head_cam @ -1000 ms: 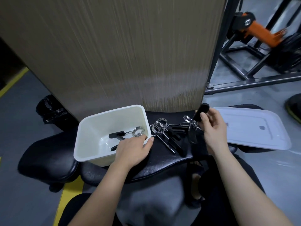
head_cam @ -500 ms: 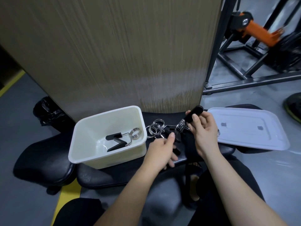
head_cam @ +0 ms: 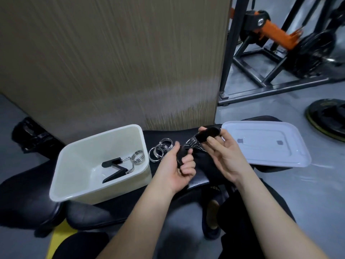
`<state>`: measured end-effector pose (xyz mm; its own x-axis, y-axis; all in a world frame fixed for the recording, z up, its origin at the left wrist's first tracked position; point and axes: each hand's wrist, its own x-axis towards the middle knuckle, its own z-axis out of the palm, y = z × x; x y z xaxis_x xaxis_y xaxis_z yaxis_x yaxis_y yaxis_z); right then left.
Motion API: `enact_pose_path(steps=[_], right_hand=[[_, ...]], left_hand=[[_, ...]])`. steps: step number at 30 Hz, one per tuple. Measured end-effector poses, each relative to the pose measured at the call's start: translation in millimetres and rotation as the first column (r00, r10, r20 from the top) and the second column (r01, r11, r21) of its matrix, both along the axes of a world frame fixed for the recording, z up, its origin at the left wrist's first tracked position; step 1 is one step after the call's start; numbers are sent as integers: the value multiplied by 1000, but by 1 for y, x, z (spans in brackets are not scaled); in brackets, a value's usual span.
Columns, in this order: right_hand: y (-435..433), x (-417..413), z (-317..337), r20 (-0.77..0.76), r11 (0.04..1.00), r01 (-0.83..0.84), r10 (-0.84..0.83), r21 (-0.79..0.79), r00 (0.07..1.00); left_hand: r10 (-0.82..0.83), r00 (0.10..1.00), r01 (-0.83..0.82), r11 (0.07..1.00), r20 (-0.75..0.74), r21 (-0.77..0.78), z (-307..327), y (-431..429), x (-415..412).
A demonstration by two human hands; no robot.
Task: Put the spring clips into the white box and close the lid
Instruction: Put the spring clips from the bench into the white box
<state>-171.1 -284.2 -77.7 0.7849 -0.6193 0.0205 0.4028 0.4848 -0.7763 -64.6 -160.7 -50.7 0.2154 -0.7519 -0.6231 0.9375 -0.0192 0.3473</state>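
So both hands are on the same chrome spring clip with black rubber handles [head_cam: 194, 144], held up just above the black padded bench worktop [head_cam: 197, 181]. The left hand [head_cam: 179, 169] is curled tight around one black handle, and the right hand [head_cam: 224, 152] pinches the other handle between thumb and fingers, so the two hands sit close together with the coil between them. A couple more chrome clips [head_cam: 160, 151] lie on the worktop just beside the open white plastic box [head_cam: 78, 186], their coils nearly touching its right wall. Inside the box there's already one clip [head_cam: 124, 164], black handles down on the floor of it, coil leaning up against the right wall. The flat white rectangular lid [head_cam: 280, 159] lies off to the right, well apart from the box, just beyond the right hand.
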Motion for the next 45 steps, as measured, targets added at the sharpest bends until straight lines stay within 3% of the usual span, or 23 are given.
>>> enact_pose_path(steps=[2,3,5,7,10,15,19,21,23,26,28,30,32,34,39,45], right_hand=[[-10,-5,-1,-7,1000,-23,23,-8,1000],[-15,-7,-4,-50,998,-28,26,-50,998],[-21,-9,-15,-280,963,-34,-43,-267,959],[-23,-3,-32,-516,835,-33,-308,-549,799],[-25,9,-54,-591,667,-76,-594,-741,545],[-12,27,-76,-761,606,-465,-564,-645,320],[-6,40,-77,-748,570,-537,-634,-622,195],[-5,41,-76,-745,578,-523,-641,-626,182],[-6,39,-73,-699,575,-425,-676,-699,234],[-8,34,-67,-540,474,-272,-796,-837,273],[-6,34,-72,-492,386,-382,-837,-840,238],[-3,34,-81,-572,430,-517,-807,-741,149],[-3,36,-86,-650,501,-547,-752,-671,109],[-6,37,-87,-656,506,-526,-742,-684,139],[-11,39,-85,-639,518,-430,-741,-739,206],[-1,49,-69,-361,349,-107,-831,-931,423]], left_hand=[[-20,950,-9,996,311,90,12,-4,1],[-29,874,-39,991,485,130,19,-6,1],[-3,677,-109,989,736,104,32,-6,5],[29,533,-117,992,845,39,45,1,11],[-45,361,-87,993,932,81,53,22,23],[-214,73,-115,968,974,221,42,54,32],[-293,-214,-93,956,932,279,35,71,34],[-289,-335,-102,957,897,270,34,74,32],[-257,-398,-144,966,881,216,36,78,30],[-228,-546,-203,970,806,137,42,88,37],[-270,-654,-231,961,707,153,43,97,49],[-350,-736,-286,937,579,202,40,107,60],[-426,-759,-348,905,492,246,36,115,67],[-481,-740,-405,877,470,259,34,125,73],[-618,-602,-491,786,506,376,30,146,97],[-732,-544,-476,672,411,567,26,173,123]])
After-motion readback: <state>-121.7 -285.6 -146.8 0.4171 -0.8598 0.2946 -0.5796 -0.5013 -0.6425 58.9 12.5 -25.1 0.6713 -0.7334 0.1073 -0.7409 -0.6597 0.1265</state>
